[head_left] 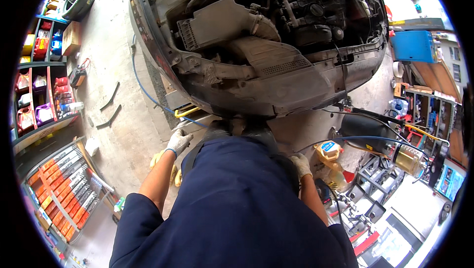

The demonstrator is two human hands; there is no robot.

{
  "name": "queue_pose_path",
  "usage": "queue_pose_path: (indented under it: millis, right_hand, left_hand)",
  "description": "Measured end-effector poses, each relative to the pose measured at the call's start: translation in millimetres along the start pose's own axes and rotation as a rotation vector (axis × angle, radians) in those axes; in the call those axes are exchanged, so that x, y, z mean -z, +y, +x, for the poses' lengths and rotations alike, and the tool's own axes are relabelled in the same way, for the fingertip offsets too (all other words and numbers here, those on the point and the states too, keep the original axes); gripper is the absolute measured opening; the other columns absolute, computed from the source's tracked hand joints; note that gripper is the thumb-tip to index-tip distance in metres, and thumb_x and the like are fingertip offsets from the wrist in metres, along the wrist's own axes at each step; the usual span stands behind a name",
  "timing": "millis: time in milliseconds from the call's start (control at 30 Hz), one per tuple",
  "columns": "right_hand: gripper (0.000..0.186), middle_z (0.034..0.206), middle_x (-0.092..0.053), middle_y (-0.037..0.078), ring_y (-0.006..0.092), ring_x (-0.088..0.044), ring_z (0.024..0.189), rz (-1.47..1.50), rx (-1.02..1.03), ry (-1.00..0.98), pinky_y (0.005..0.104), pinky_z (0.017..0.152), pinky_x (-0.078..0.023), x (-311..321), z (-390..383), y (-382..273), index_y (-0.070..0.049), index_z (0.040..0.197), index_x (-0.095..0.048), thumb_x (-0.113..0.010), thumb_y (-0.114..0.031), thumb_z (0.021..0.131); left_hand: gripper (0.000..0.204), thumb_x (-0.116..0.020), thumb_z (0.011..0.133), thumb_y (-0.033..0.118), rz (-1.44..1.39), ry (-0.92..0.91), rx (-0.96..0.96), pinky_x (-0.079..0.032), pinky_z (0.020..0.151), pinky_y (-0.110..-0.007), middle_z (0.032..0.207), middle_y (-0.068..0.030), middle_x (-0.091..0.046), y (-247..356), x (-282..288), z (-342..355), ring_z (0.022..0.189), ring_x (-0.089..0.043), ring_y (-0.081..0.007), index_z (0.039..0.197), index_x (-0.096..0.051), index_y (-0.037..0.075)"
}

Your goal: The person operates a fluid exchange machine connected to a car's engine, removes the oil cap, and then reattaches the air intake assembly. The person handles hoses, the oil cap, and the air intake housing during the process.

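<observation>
My left hand [179, 141], in a pale work glove, is beside my left thigh, below the car's front end. Its fingers look curled; whether anything is in them is hard to make out. Against my right thigh rests my right hand [300, 165], also gloved, with its fingers mostly hidden. Ahead of me stands a car [232, 97] with its engine bay exposed. A grey air-filter housing [217, 21] and a dusty plastic duct [271, 56] lie in the bay's near left part. A yellow bar [188, 111] shows under the bumper, near my left hand.
A blue hose [140, 81] runs along the floor on the left, near two black strips [109, 116]. Shelves of bottles [42, 90] and a rack of orange boxes [61, 189] line that side. To the right are a yellow jug [329, 150], a black tank [368, 129] and a tool cart [419, 213].
</observation>
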State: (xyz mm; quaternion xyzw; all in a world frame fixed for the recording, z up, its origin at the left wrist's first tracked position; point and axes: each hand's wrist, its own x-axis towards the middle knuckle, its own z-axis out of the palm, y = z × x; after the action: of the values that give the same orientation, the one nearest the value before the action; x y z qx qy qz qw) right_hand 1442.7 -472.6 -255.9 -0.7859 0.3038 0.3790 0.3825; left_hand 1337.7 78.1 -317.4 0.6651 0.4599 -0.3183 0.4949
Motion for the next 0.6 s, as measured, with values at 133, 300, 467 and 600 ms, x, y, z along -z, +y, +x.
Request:
queue_pose_path:
  millis: [133,300,467,600]
  right_hand:
    - [0.034,0.079,-0.065,0.005,0.0139,-0.059,0.065,-0.082,0.197,0.062,0.0303,0.059,-0.049,19.3,-0.2,-74.6,0.002,0.118,-0.067,-0.064,-0.024,0.097]
    - [0.033,0.092,-0.065,0.007,0.013,-0.06,0.072,-0.03,0.348,0.055,0.0294,0.065,-0.055,38.1,54.8,-190.4,0.001,0.117,-0.064,-0.063,-0.027,0.1]
    - [0.051,0.119,-0.068,0.021,0.0286,-0.068,0.11,-0.324,0.942,0.205,0.0392,0.098,-0.053,53.5,160.7,-290.6,0.005,0.132,-0.058,-0.064,-0.035,0.101]
    - [0.056,0.132,-0.063,0.021,0.0395,-0.062,0.121,-0.502,0.974,0.161,0.0455,0.106,-0.048,25.1,192.2,-382.6,-0.003,0.138,-0.057,-0.059,-0.045,0.102]
  left_hand:
    - [0.03,-0.072,0.092,0.026,-0.102,-0.003,-0.238,-0.054,0.066,-0.03,0.083,-0.0039,-0.065,48.2,-26.6,-0.6,0.072,-0.062,-0.0119,0.104,-0.062,0.001]
    - [0.044,-0.07,0.094,0.035,-0.212,-0.012,-0.47,-0.054,0.088,-0.036,0.103,-0.0151,-0.075,158.0,-69.8,-6.7,0.097,-0.07,-0.0244,0.117,-0.065,-0.002]
    - [0.062,-0.07,0.093,0.041,-0.193,0.089,-0.466,-0.048,0.107,-0.038,0.13,-0.0207,-0.068,280.6,-104.2,-9.5,0.124,-0.063,-0.0301,0.135,-0.058,-0.002]
    - [0.07,-0.07,0.091,0.045,-0.294,0.228,-0.353,-0.048,0.108,-0.039,0.134,-0.0224,-0.065,326.4,-142.2,18.7,0.126,-0.062,-0.0332,0.141,-0.054,0.0]
